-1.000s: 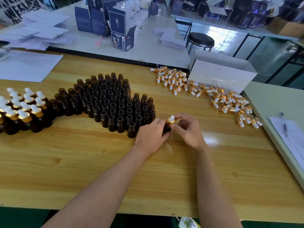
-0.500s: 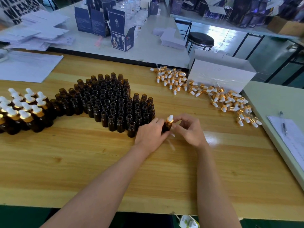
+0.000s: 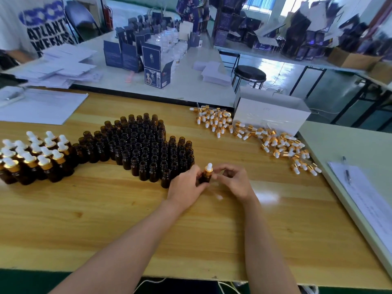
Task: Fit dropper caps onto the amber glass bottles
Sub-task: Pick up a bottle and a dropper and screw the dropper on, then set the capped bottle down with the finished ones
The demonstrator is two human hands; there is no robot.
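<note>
Snugly, left hand around capped bottle

On the far left, a person's white T-shirt carries bold black capitals reading "ATLANT" and, a line below, "WEEK", both cut off; the blue lettering above them cannot be made out. The far blue cartons, a faint mark on the white box and the sheet at right are too small to read.

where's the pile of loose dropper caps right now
Head view: the loose caps lie on the far right of the wooden table, strewn along the front of the white box, to the right of the uncapped bottles.
</note>
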